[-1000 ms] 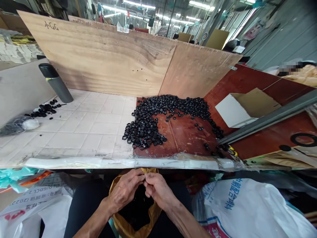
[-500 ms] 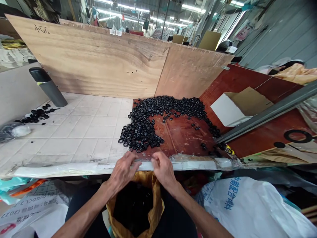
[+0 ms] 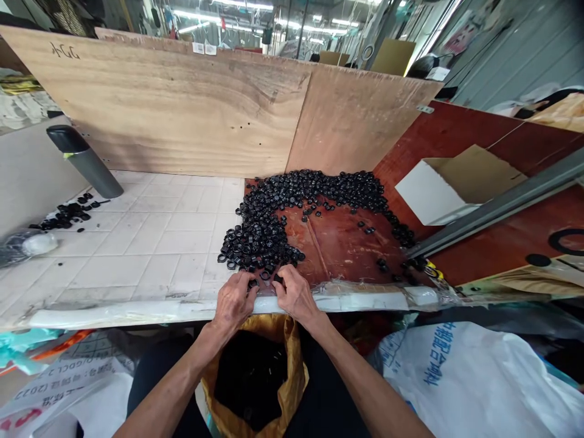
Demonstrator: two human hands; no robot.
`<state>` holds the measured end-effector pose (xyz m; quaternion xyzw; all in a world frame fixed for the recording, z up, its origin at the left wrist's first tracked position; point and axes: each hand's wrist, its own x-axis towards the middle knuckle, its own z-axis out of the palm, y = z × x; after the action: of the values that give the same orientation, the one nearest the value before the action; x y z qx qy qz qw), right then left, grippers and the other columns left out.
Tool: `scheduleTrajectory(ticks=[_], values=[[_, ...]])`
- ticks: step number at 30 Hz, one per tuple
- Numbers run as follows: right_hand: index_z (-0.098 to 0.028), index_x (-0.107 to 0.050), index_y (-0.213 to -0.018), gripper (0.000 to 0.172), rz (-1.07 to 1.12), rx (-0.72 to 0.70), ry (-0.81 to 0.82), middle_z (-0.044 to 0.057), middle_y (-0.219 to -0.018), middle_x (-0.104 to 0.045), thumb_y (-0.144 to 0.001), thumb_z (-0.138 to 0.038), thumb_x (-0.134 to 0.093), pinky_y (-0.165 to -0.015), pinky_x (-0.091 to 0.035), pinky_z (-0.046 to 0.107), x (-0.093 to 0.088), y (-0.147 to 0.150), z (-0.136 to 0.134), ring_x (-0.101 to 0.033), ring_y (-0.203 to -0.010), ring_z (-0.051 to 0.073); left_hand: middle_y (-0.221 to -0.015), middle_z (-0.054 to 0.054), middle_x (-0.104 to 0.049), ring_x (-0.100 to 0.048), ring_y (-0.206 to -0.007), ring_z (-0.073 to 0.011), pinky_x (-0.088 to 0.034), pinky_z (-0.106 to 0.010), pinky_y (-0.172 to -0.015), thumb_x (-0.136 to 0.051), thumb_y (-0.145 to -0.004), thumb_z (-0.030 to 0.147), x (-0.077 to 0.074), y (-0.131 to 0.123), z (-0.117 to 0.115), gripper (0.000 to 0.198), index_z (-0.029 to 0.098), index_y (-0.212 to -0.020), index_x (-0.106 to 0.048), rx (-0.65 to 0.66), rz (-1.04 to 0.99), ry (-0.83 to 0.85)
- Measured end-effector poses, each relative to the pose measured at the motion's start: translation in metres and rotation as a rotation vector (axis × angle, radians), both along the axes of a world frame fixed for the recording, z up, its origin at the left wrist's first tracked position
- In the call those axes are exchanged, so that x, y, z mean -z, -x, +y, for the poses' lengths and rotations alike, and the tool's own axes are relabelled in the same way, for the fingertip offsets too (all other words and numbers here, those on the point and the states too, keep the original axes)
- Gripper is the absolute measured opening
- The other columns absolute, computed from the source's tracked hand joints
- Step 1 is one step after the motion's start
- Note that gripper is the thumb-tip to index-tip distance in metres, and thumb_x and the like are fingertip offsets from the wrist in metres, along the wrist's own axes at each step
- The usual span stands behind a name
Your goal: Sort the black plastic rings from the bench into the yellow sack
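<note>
Black part (image 3: 252, 283) at the left fingertips, dark piece (image 3: 278, 278) at the right, both right at the front edge of the black pile (image 3: 262, 240). Left hand (image 3: 234, 299): grip nearly closed, thumb against fingers, part looks pinched. Right hand (image 3: 295, 294): same narrow pinch on its piece; exact contact too small to tell. Loose ring (image 3: 265, 275) lies between them.

Change: a second ago hands were together over the yellow bag (image 3: 298, 372); half a second ago apart at the bench edge, no part visible in either. Now each shows one at the fingertips. My read: pick-up stage, one part per hand; pile looks barely altered.

Pile curves back over the red board (image 3: 347, 249) of the bench (image 3: 159, 261). Bag sits open below, dark inside. Bottle (image 3: 93, 167) far left, white carton (image 3: 431, 191) right, both well apart from the hands.
</note>
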<state>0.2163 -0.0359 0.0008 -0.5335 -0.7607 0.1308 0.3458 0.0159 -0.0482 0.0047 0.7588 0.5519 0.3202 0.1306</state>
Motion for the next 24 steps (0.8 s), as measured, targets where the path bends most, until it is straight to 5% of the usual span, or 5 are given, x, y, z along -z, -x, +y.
scheduleTrajectory(ticks=[6, 11, 16, 24], values=[[-0.02, -0.069, -0.106, 0.021, 0.504, -0.036, 0.223, 0.006, -0.1, -0.07, -0.089, -0.031, -0.064, -0.067, -0.055, 0.027, -0.011, 0.005, -0.006, -0.064, -0.072, 0.015, -0.101, -0.004, -0.072, -0.071, -0.082, -0.018, -0.059, -0.032, -0.078, -0.063, -0.093, 0.024, -0.002, 0.004, -0.003, 0.027, 0.023, -0.12, -0.06, 0.029, -0.299, 0.083], [-0.019, -0.065, -0.101, 0.034, 0.96, 0.012, 0.53, 0.002, -0.075, -0.072, -0.082, -0.045, -0.076, -0.075, -0.061, 0.035, -0.021, 0.022, -0.011, -0.074, -0.07, 0.02, -0.11, -0.007, -0.069, -0.07, -0.094, -0.0186, -0.06, -0.032, -0.082, -0.063, -0.095, 0.03, -0.01, 0.01, 0.001, 0.022, 0.022, -0.115, -0.067, 0.15, -0.565, 0.175], [-0.019, -0.071, -0.099, 0.032, 0.967, 0.061, 0.436, 0.004, -0.089, -0.077, -0.078, -0.042, -0.079, -0.08, -0.059, 0.033, -0.021, 0.037, -0.01, -0.073, -0.081, 0.019, -0.093, -0.003, -0.07, -0.07, -0.084, -0.016, -0.058, -0.031, -0.084, -0.071, -0.092, 0.038, -0.009, 0.017, 0.004, 0.03, 0.017, -0.112, -0.064, 0.207, -0.997, 0.485], [-0.022, -0.076, -0.095, 0.021, 0.938, -0.026, 0.337, 0.004, -0.098, -0.075, -0.078, -0.033, -0.078, -0.078, -0.061, 0.03, -0.01, 0.052, -0.008, -0.072, -0.083, 0.019, -0.107, -0.004, -0.068, -0.066, -0.097, -0.0162, -0.054, -0.028, -0.092, -0.078, -0.086, 0.035, -0.009, 0.02, 0.006, 0.028, 0.019, -0.108, -0.072, 0.176, -1.08, 0.433]])
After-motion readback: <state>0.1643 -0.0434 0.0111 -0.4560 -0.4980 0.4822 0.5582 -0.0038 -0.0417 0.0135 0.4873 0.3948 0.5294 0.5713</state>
